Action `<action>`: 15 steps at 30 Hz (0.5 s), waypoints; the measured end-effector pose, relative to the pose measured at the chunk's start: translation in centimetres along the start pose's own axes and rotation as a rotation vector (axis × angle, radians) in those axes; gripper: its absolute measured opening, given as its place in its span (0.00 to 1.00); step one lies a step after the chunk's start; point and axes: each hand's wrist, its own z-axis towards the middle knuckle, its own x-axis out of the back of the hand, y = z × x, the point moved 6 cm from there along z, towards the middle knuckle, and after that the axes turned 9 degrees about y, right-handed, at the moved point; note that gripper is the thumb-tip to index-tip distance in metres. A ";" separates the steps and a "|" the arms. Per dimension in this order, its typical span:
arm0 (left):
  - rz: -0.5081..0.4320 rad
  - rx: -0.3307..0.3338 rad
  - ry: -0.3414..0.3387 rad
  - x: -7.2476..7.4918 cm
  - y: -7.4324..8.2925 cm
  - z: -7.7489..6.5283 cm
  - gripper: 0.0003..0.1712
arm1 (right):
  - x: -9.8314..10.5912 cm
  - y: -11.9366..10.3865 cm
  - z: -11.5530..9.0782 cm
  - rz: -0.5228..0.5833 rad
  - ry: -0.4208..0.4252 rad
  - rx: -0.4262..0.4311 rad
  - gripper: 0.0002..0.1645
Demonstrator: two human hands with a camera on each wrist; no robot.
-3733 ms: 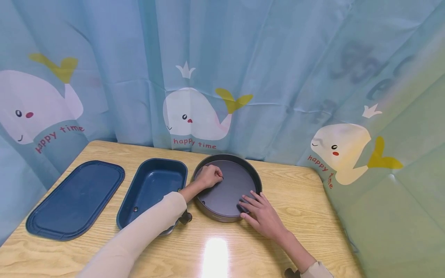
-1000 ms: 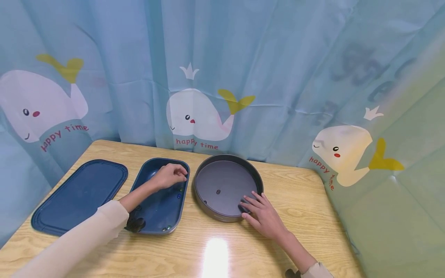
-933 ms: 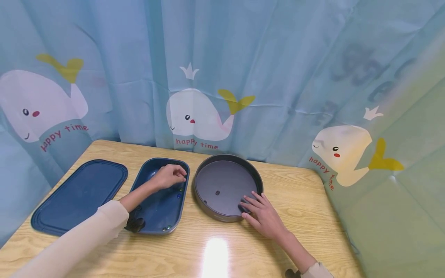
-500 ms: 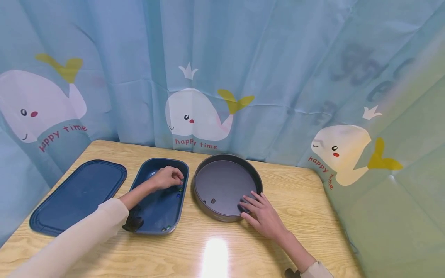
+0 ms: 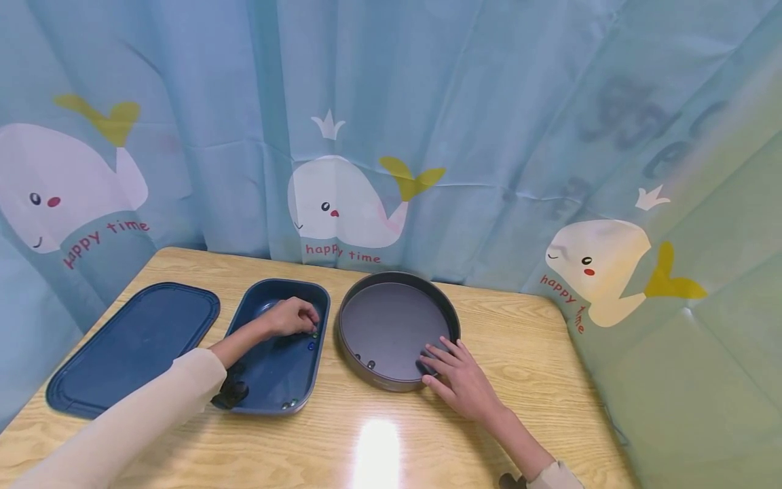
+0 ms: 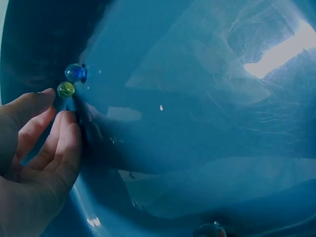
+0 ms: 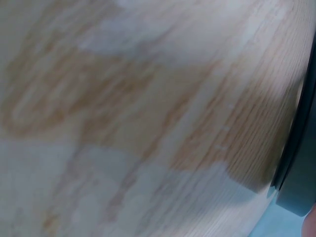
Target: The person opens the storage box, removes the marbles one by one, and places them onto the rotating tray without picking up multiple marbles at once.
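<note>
My left hand (image 5: 290,317) is inside the blue rectangular container (image 5: 266,411), by its right wall. In the left wrist view, the thumb and fingertips are spread apart right beside a yellow-green marble (image 6: 65,89), with nothing pinched between them. A blue marble (image 6: 74,72) touches or nearly touches that one. Two more marbles (image 5: 294,402) lie at the container's near end. My right hand (image 5: 461,380) rests with straight fingers over the right near rim of a round dark grey pan (image 5: 397,326). Inside the pan, two dark marbles (image 5: 370,365) sit along the near left wall.
A flat blue lid (image 5: 134,346) lies left of the container on the wooden table (image 5: 513,339). Behind the table hangs a blue curtain (image 5: 489,122) with printed whales, which also runs down the right side.
Since the oldest frame, my left hand has moved from the pan into the blue container and lowered toward the marbles. One marble has rolled toward the pan's near wall. My right hand has stayed put.
</note>
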 end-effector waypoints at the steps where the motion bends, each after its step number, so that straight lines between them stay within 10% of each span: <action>1: 0.003 -0.006 0.001 0.0 -0.1 0.0 0.05 | 0.0 0.0 0.0 0.000 0.000 0.000 0.25; 15: 0.026 -0.022 -0.007 -0.2 0.2 0.0 0.05 | 0.0 0.1 0.0 -0.015 -0.010 -0.011 0.24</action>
